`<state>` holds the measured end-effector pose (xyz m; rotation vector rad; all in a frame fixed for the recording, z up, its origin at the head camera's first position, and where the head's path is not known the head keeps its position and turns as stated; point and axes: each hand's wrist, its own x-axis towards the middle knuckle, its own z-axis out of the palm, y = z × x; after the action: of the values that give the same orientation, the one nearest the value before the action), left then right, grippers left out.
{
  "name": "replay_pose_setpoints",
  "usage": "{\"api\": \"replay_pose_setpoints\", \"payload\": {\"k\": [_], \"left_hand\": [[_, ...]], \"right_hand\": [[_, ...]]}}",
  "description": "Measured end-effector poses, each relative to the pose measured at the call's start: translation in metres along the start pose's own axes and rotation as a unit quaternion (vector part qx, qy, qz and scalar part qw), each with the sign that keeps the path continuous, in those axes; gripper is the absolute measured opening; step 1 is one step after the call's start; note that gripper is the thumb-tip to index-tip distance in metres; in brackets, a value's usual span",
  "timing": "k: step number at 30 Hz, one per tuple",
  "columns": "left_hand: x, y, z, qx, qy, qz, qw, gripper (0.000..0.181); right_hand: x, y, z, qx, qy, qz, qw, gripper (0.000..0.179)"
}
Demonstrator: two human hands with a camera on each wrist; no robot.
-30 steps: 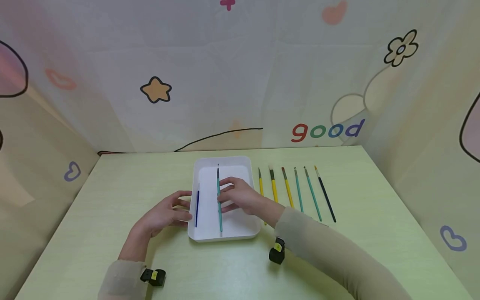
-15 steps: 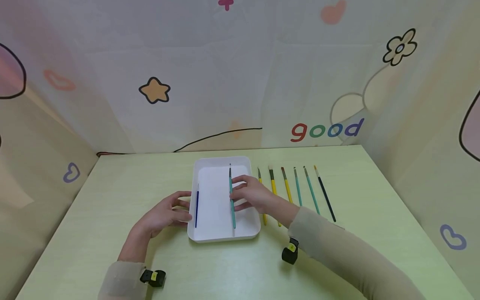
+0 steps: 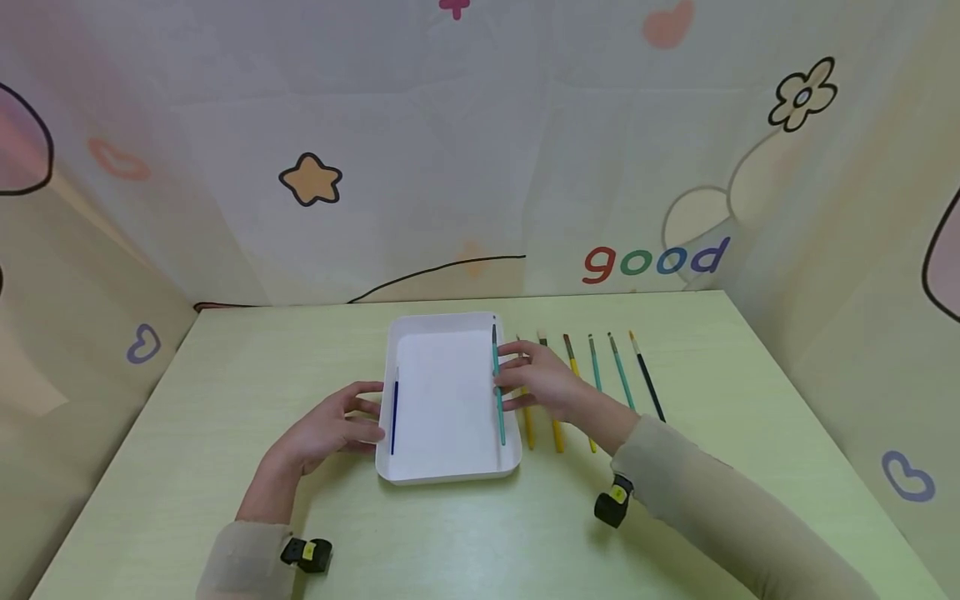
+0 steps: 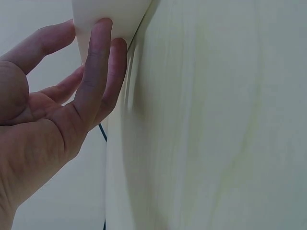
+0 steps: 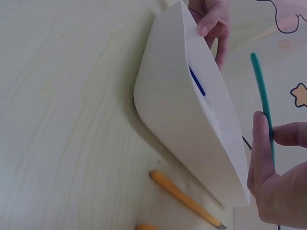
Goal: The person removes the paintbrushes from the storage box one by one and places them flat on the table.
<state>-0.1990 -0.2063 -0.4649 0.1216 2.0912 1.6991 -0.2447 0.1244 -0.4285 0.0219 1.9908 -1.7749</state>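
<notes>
My right hand pinches a slim teal paintbrush between thumb and fingers, bristles pointing away, above the right side of a white tray. In the right wrist view the teal handle stands clear above the tray's rim. My left hand touches the tray's left side with loosely bent, spread fingers. The left wrist view shows its fingertips against the outer wall. A thin dark blue paintbrush lies inside the tray along its left wall.
Several paintbrushes lie in a row right of the tray, among them a yellow one, a teal one and a dark-handled one. My right forearm partly covers them. A printed cloth rises behind the table.
My right hand has carried the teal paintbrush rightward, from the tray's middle to its right wall. The left hand, tray and blue paintbrush have stayed in place.
</notes>
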Motion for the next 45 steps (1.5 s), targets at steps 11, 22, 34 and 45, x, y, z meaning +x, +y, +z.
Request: {"api": "replay_pose_setpoints", "payload": {"k": [11, 22, 34, 45], "left_hand": [[0.000, 0.001, 0.000, 0.001, 0.002, -0.002, 1.0000, 0.076], [0.000, -0.001, 0.000, 0.001, 0.002, -0.001, 1.0000, 0.075], [0.001, 0.000, 0.000, 0.002, 0.001, -0.003, 1.0000, 0.075], [-0.001, 0.001, 0.000, 0.005, 0.002, -0.003, 1.0000, 0.075]], "right_hand": [[-0.008, 0.007, -0.027, -0.004, 0.014, -0.004, 0.9999, 0.053], [-0.014, 0.021, -0.048, -0.015, 0.023, 0.003, 0.9996, 0.054], [-0.022, 0.025, -0.075, -0.041, 0.034, 0.007, 0.9986, 0.057], [-0.027, 0.032, -0.101, -0.034, 0.050, 0.011, 0.9981, 0.059]]}}
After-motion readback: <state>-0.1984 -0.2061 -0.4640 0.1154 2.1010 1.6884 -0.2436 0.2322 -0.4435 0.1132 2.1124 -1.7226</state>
